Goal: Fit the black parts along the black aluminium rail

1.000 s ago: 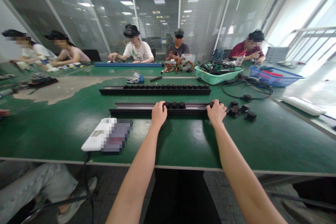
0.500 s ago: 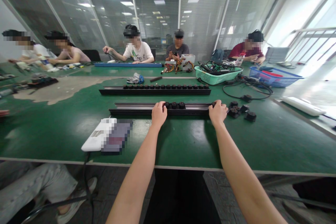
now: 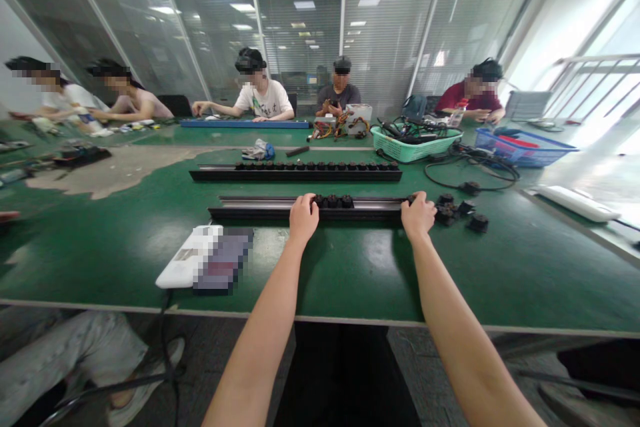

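A long black rail (image 3: 260, 207) lies across the green table (image 3: 350, 267) in front of me, with three black socket modules (image 3: 333, 201) seated in its middle. My left hand (image 3: 303, 217) rests closed on the rail's near edge, beside the leftmost module. At the rail's right end my right hand (image 3: 418, 215) is curled over a black module; the fingers hide most of it. Several loose black modules (image 3: 457, 211) lie just right of that hand.
A second black rail (image 3: 295, 170) filled with modules lies farther back. A white device (image 3: 187, 263) with a cable sits near the front edge at left. A green basket (image 3: 415, 143) and a blue tray (image 3: 523, 145) hold cables. Several people work at the far side.
My right hand has slid slightly right and back along the rail's end. My left hand has barely moved. A person across the table has stretched an arm to the left.
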The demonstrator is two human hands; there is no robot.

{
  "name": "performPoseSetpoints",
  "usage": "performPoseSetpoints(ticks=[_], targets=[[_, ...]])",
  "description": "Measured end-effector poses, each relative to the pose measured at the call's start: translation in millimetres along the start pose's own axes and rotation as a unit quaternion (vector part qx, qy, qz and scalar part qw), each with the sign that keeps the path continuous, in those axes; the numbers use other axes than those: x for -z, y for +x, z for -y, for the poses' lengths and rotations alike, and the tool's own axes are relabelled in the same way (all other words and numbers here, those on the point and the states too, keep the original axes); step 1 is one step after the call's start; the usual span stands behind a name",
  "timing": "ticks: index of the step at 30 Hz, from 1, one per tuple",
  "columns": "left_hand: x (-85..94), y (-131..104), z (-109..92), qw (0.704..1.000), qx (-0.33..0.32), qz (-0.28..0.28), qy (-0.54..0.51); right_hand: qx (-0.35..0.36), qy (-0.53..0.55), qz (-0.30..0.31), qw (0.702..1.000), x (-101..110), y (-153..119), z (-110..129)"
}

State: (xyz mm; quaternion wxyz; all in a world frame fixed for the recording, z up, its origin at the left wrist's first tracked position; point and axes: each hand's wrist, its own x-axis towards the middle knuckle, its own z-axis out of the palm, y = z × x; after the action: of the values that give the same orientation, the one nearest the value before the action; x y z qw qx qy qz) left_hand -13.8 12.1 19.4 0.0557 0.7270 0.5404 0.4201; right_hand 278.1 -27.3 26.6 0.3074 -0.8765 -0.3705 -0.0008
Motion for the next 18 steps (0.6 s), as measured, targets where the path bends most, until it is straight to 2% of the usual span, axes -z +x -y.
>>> performPoseSetpoints(ticks=[8, 18], targets=[[-0.9, 0, 1, 1.0, -0.005, -0.004, -0.006, 0.006, 0.035, -0.003, 0.999, -1, 6, -5], [-1.1, 0, 3, 1.0, -0.007, -0.005, -0.004, -0.039, 0.078, -0.046, 0.995, -1, 22, -24]])
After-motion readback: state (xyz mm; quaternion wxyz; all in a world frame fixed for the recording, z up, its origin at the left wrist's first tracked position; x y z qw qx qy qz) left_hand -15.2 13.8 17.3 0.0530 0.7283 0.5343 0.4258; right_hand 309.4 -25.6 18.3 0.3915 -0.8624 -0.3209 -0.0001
